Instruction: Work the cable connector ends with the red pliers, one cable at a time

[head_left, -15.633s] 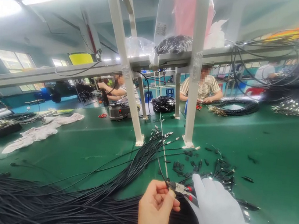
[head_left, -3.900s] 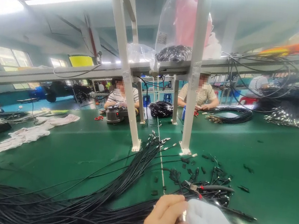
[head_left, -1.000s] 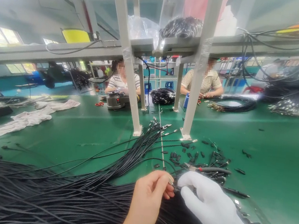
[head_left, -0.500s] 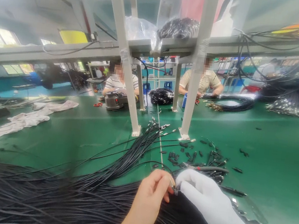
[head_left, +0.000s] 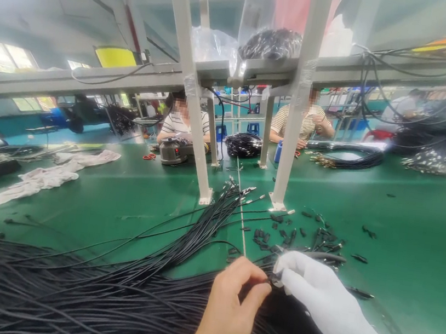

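My bare left hand (head_left: 233,304) is closed in a pinch, thumb and forefinger on a cable's connector end (head_left: 273,281). Meeting it from the right, my right hand (head_left: 314,287) in a white glove has its thumb and fingers pinched on a small dark piece at the same spot. The fingers hide most of both parts. Under my hands lies a thick spread of black cables (head_left: 104,305). Ahead of my left hand, a bundle of cables (head_left: 202,225) with metal-tipped ends stretches away over the green table (head_left: 413,232).
Small black plastic pieces (head_left: 263,236) lie scattered beyond my right hand, near a grey-handled tool (head_left: 326,256). White posts (head_left: 291,143) carry a shelf across the table. Two co-workers sit opposite, near a coiled cable bundle (head_left: 243,145). White cloth (head_left: 51,176) lies at left.
Both hands have shifted slightly right. My left thumb and forefinger have moved closer to the gloved fingertips, and the metal connector seen earlier is now mostly covered. One co-worker's hand has risen.
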### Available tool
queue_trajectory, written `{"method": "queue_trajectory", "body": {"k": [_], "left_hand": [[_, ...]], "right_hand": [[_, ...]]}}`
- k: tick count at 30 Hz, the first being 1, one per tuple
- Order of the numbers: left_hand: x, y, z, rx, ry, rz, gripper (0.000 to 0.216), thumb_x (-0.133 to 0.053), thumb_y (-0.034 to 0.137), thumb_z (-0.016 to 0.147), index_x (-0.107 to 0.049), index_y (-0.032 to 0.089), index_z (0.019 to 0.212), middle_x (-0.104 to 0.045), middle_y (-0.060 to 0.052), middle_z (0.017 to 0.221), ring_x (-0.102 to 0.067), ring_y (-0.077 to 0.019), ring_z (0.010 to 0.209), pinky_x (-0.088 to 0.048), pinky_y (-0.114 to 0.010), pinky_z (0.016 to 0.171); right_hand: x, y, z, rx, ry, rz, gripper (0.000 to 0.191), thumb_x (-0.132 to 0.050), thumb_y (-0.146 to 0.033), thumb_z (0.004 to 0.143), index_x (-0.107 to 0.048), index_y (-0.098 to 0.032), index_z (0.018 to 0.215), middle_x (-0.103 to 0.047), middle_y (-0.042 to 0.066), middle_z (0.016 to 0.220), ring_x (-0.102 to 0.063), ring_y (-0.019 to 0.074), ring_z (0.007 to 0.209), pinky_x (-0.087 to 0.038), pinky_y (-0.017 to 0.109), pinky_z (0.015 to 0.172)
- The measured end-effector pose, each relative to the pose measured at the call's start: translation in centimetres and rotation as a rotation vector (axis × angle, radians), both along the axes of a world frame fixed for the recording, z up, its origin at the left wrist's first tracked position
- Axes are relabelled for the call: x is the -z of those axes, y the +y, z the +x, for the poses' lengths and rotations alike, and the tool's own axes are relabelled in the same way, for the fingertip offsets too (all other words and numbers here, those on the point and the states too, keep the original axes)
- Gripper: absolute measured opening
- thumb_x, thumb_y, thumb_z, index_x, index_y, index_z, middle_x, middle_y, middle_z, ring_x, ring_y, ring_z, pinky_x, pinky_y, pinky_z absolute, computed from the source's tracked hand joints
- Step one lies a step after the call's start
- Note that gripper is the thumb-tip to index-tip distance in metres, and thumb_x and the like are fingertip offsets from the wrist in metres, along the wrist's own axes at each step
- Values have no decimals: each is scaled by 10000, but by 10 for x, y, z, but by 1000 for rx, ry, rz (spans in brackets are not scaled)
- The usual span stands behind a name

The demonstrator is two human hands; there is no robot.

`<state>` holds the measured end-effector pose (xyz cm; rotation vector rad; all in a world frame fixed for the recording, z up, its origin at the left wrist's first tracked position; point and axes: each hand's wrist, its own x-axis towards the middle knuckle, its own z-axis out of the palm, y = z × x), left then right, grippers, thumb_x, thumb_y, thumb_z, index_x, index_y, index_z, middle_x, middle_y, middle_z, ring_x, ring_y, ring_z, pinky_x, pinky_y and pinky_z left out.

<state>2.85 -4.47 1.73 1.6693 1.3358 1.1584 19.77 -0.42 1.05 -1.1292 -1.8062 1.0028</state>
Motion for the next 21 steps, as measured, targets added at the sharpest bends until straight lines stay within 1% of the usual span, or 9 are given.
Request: {"method": "queue_trajectory", "body": {"k": [4, 7, 9, 10, 11, 15, 17, 19, 21], "left_hand": [[2, 0, 1, 14, -38, -59, 178, -550, 280, 904, -646, 191, 784, -599, -20, 759, -532, -163, 698, -417, -275, 685], [4, 0, 1, 30, -132, -142, 197, -560, 331, 900, -661, 182, 820, -542, 7, 680, -473, -133, 599, -394, -253, 591], [3, 2, 1, 52, -215, -201, 207, -575, 353, 885, -648, 172, 812, -490, 28, 623, -445, -120, 561, -380, -240, 557], [2, 3, 1, 61, -250, -222, 213, -584, 362, 876, -638, 168, 806, -470, 36, 602, -437, -115, 549, -378, -235, 548], [2, 4, 1, 65, -276, -238, 221, -592, 371, 869, -629, 165, 800, -459, 41, 588, -431, -112, 540, -378, -232, 544], [0, 6, 0, 52, -310, -261, 252, -611, 408, 853, -599, 165, 789, -450, 46, 579, -412, -103, 524, -366, -222, 518], [1, 5, -1, 39, -287, -237, 248, -601, 407, 864, -592, 172, 784, -434, 51, 579, -399, -103, 527, -350, -220, 511], [4, 5, -1, 5, -240, -186, 235, -575, 387, 887, -589, 179, 777, -425, 54, 575, -391, -105, 531, -342, -225, 517], [7, 4, -1, -32, -190, -146, 227, -547, 368, 910, -586, 186, 780, -431, 55, 575, -393, -109, 533, -342, -231, 528]], "right_hand": [[-3, -2, 3, 131, -250, 304, 176, -450, -255, 858, -609, -251, 782, -649, -20, 741, -595, 144, 667, -479, 262, 628], [0, -3, 2, 174, -237, 593, 170, -459, -204, 875, -613, -244, 814, -667, -8, 781, -618, 142, 719, -487, 259, 678], [2, -3, 2, 174, -205, 694, 176, -457, -199, 890, -616, -237, 826, -669, 0, 787, -626, 145, 746, -492, 267, 717], [3, -2, 1, 167, -203, 686, 178, -459, -205, 894, -622, -237, 832, -675, 3, 797, -630, 147, 755, -494, 269, 724], [4, -2, 1, 161, -212, 629, 183, -458, -215, 899, -628, -238, 834, -682, 3, 808, -633, 147, 758, -497, 267, 721], [5, -2, 1, 110, -227, 230, 218, -445, -288, 913, -636, -245, 817, -704, -12, 812, -641, 147, 728, -504, 250, 635], [3, -4, 1, 91, -210, 143, 234, -441, -330, 920, -636, -245, 822, -709, -12, 806, -649, 152, 730, -511, 251, 624], [1, -9, 1, 176, -204, 214, 218, -472, -372, 916, -650, -253, 877, -721, -2, 828, -663, 162, 734, -521, 265, 636], [-1, -14, -1, 298, -200, 439, 188, -533, -384, 898, -665, -261, 950, -735, 21, 867, -680, 185, 759, -532, 295, 677]]}}
